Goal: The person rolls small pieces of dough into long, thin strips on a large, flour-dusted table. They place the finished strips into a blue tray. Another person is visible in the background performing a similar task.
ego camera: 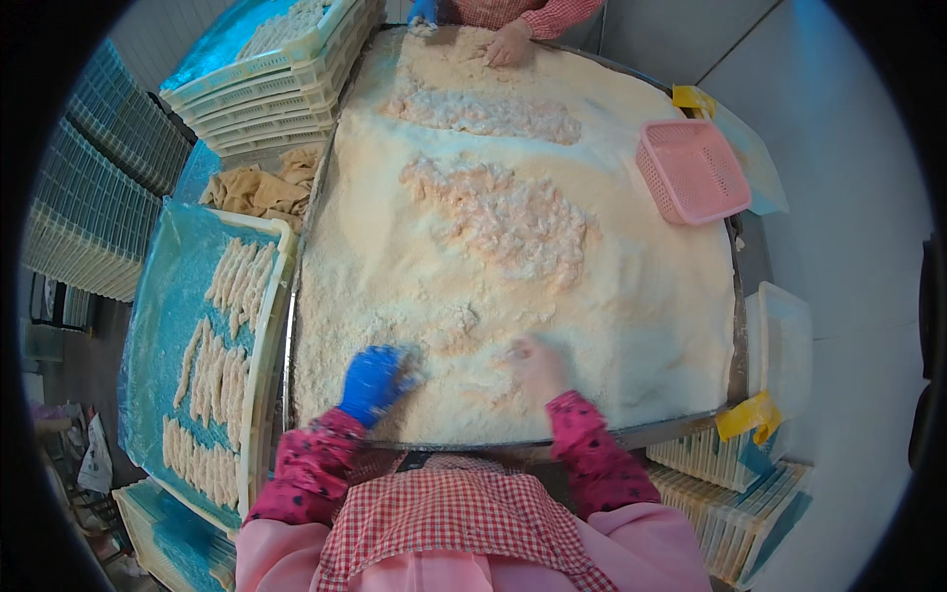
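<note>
A large metal-edged table bears a thick layer of pale breading crumbs (pixel 651 296). My left hand (pixel 375 385), in a blue glove dusted with crumbs, rests in the crumbs near the front edge; its fingertips are blurred and what they hold cannot be told. To its right, my bare right hand (pixel 538 364) is low over the crumbs with its fingers bent, blurred by motion. Between and below the hands lie small coated pieces (pixel 492 392). Farther up are a heap of wet, pale pink raw meat strips (pixel 518 222) and a second row of wet meat (pixel 488 115).
At left, a lined tray (pixel 285 255) holds rows of breaded strips (pixel 218 377); a brown cloth (pixel 259 191) and stacked trays (pixel 259 122) stand beyond. A pink basket (pixel 695 174) sits at right. A co-worker's hands (pixel 509 43) work at the far edge. White bins (pixel 786 348) flank the right side.
</note>
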{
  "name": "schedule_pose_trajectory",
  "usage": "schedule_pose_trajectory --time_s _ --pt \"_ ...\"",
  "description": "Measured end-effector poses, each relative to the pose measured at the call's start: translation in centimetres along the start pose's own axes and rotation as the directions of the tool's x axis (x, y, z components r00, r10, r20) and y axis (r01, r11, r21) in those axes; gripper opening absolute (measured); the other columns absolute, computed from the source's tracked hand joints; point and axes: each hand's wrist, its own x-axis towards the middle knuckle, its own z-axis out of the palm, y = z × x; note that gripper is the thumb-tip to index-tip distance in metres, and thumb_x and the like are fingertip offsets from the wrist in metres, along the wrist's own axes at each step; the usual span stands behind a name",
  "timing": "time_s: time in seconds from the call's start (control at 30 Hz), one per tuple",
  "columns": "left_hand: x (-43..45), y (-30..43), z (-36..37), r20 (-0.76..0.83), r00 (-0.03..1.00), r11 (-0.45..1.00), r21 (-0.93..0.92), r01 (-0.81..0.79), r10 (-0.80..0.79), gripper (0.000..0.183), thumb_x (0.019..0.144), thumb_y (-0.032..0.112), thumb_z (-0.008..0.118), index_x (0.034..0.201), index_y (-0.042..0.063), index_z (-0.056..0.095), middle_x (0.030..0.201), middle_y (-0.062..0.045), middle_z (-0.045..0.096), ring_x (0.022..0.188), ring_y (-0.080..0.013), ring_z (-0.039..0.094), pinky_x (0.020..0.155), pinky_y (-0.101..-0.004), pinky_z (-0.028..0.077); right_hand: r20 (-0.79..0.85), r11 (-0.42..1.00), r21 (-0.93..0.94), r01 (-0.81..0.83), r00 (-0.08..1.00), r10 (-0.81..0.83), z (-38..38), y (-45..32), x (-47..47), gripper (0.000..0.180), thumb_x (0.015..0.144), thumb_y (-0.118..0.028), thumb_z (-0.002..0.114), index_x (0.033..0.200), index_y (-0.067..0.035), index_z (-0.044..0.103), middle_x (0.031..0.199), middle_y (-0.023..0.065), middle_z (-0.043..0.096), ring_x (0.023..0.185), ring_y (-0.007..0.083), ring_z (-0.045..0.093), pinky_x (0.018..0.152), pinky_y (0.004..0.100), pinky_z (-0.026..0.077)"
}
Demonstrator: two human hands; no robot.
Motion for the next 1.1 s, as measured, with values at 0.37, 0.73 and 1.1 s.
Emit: schedule_pose_trajectory --time_s 0.37,0.73,1.1 --pt "-0.2 1.1 4.1 0.087 0.926 -0.454 -0.886 -0.097 -0.368 0.037 0.085 0.015 0.052 0.118 0.000 0.046 0.099 -0.007 0.054 0.083 -0.0161 0.051 0.078 -0.0278 0.043 0.110 0.874 -0.112 0.474 0.880 -0.463 -0.3 1.4 -1.1 0.035 0.071 -0.003 0.060 0.106 -0.004 0.055 0.090 0.0123 0.061 0.086 0.0313 0.057 0.076 0.0377 0.045" --pt "1.4 5.6 4.9 0.155 0.952 -0.841 -0.521 -0.147 -0.263 0.046 0.090 0.028 0.046 0.129 0.005 0.036 0.132 -0.018 0.039 0.120 -0.0299 0.041 0.100 -0.0387 0.034 -0.190 0.802 0.337 0.494 0.870 -0.456 3.2 -4.6 -2.8 0.025 0.074 -0.007 0.062 0.098 -0.003 0.063 0.091 0.0121 0.064 0.075 0.0245 0.061 0.070 0.0327 0.048" --pt "1.1 9.3 4.6 0.215 0.875 -0.510 -0.859 -0.042 -0.434 0.053 0.094 0.031 0.038 0.138 0.007 0.023 0.138 -0.010 0.031 0.123 -0.0217 0.037 0.102 -0.0358 0.031 -0.054 0.606 -0.077 0.792 0.604 -0.795 4.7 -9.8 -4.1 0.045 0.089 -0.035 0.035 0.122 -0.010 0.051 0.135 0.0125 0.039 0.129 0.0306 0.028 0.104 0.0497 0.016"
